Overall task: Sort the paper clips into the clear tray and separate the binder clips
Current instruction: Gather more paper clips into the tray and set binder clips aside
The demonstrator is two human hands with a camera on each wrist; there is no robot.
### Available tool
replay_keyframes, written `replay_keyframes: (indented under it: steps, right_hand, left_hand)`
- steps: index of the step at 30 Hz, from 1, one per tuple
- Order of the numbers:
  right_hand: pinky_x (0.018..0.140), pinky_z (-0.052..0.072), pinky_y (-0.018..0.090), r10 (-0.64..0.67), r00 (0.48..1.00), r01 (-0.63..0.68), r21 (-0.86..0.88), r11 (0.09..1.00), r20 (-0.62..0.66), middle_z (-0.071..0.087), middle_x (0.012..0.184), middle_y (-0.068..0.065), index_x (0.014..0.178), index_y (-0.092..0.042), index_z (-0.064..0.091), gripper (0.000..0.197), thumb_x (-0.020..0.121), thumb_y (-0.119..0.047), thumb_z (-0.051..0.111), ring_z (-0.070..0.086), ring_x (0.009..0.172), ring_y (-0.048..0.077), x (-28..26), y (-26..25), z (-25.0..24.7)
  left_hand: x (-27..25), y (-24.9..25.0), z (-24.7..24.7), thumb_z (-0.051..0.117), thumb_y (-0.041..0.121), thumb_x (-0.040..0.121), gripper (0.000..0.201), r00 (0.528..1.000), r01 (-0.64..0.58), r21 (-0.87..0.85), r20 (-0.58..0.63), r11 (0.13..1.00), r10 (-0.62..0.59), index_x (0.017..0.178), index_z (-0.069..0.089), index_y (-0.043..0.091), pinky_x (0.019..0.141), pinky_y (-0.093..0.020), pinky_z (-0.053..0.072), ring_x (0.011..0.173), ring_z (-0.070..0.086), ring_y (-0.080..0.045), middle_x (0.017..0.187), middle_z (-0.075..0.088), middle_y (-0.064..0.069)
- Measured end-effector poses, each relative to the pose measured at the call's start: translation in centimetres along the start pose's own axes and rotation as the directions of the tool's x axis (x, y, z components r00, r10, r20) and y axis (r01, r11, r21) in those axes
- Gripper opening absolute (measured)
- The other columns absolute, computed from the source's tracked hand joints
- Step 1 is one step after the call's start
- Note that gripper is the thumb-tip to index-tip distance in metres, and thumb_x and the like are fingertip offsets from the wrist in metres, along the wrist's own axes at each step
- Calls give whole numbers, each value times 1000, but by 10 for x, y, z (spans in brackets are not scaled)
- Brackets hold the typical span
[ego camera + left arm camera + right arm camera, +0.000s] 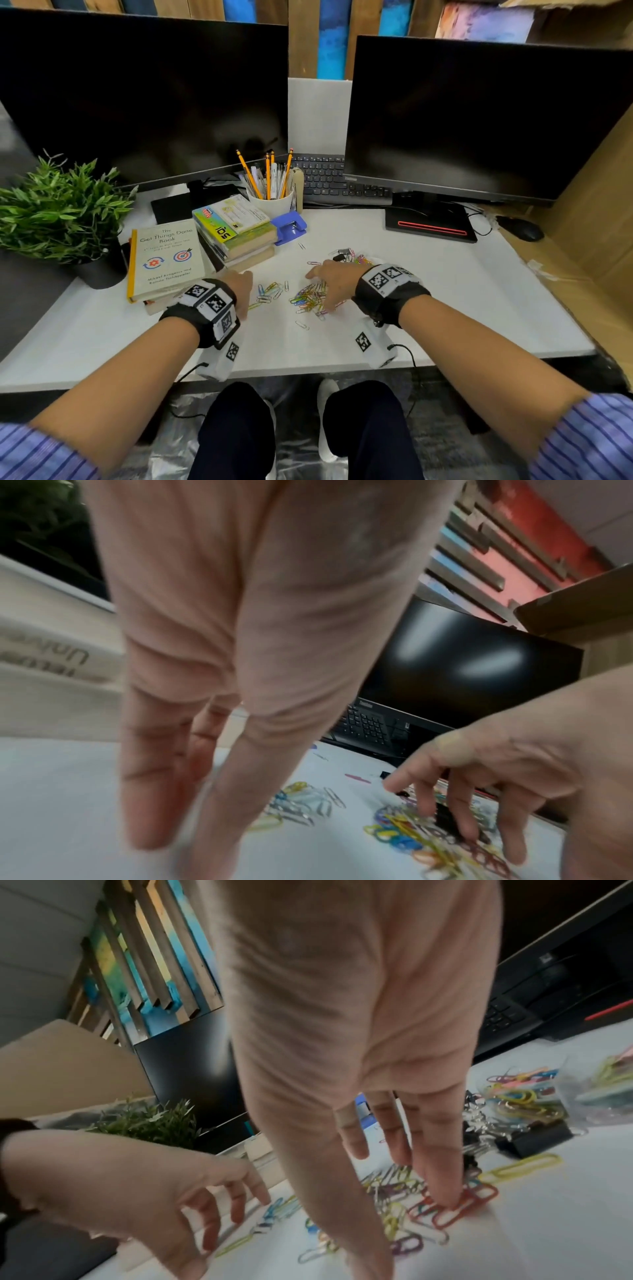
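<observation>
Both hands are spread flat with fingers apart and gripping nothing: the right hand (327, 279) presses fingertips onto the main heap of paper clips (308, 298) on the white tabletop (445, 301), apparently to rake them together, while the left hand (241, 286) rests beside a smaller cluster (269, 291) left of that heap. The clips are thin wire loops, coated in colours or bare. Beyond the heap stands the clear tray (589, 1096), partly filled, with black binder clips (534, 1135) just beside it.

Glossy coated paper clips (308, 297), matt desk (411, 291)
</observation>
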State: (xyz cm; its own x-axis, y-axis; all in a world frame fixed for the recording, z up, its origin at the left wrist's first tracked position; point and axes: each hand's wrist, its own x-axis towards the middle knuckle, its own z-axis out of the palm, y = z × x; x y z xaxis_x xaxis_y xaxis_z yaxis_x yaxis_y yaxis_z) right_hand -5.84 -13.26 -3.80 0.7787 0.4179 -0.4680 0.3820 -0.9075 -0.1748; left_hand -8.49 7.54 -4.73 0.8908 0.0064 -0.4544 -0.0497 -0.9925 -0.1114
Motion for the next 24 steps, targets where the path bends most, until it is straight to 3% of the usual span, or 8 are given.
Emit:
replay_keyframes:
  steps: [3, 6, 10, 13, 16, 21, 24]
  right_hand:
    - [104, 42, 41, 48, 996, -42, -68, 997, 78, 29, 148, 8, 149, -20, 23, 98, 69, -26, 80, 39, 133, 31, -1, 1, 6]
    - [100, 46, 47, 65, 997, -60, -144, 988, 32, 30, 145, 12, 148, -14, 25, 100, 67, -32, 81, 45, 127, 36, 5, -1, 16]
    - [95, 46, 37, 5, 998, -8, -50, 999, -60, 40, 137, 12, 142, -19, 39, 80, 73, -28, 77, 50, 122, 33, 10, -1, 19]
    - [82, 44, 27, -48, 981, 55, 34, 998, -191, 57, 122, 11, 129, -18, 55, 57, 75, -20, 74, 57, 112, 27, 10, -4, 21]
    - [73, 39, 22, -60, 955, 81, 59, 995, -289, 65, 112, 12, 115, -11, 63, 36, 80, -11, 67, 61, 106, 27, 10, -6, 25]
    - [83, 48, 30, -25, 936, 72, 121, 990, -352, 67, 111, 15, 109, -7, 66, 28, 81, -4, 60, 63, 104, 30, 12, -8, 33]
    - [84, 49, 31, 4, 930, 52, 143, 988, -368, 68, 110, 16, 109, -5, 67, 27, 82, -6, 60, 63, 103, 31, 15, -8, 34]
  left_hand:
    - [2, 5, 7, 72, 21, 75, 68, 998, -45, -98, -45, 994, 41, 133, 37, 8, 94, -37, 48, 116, 53, -29, 131, 47, -13]
    - [6, 20, 8, 74, 18, 75, 70, 994, -103, -205, -63, 973, 92, 134, 37, 8, 98, -38, 46, 120, 50, -29, 134, 40, -13]
    - [14, 45, 11, 78, 28, 73, 77, 983, -178, -319, -91, 931, 157, 136, 38, 11, 103, -38, 43, 123, 47, -27, 136, 40, -11]
    - [17, 65, 16, 82, 38, 66, 84, 975, -217, -334, -129, 917, 183, 134, 41, 9, 99, -35, 45, 121, 47, -26, 133, 42, -10]
    - [22, 77, 19, 82, 32, 65, 72, 966, -219, -346, -207, 912, 154, 123, 50, 4, 88, -33, 46, 113, 54, -28, 125, 52, -14]
    - [26, 85, 12, 69, 20, 79, 38, 952, -213, -294, -276, 932, 131, 111, 62, 1, 86, -34, 47, 109, 60, -32, 116, 64, -18]
    - [29, 89, 9, 61, 15, 84, 29, 957, -178, -251, -269, 951, 109, 108, 64, 0, 89, -35, 49, 108, 62, -34, 116, 65, -19]
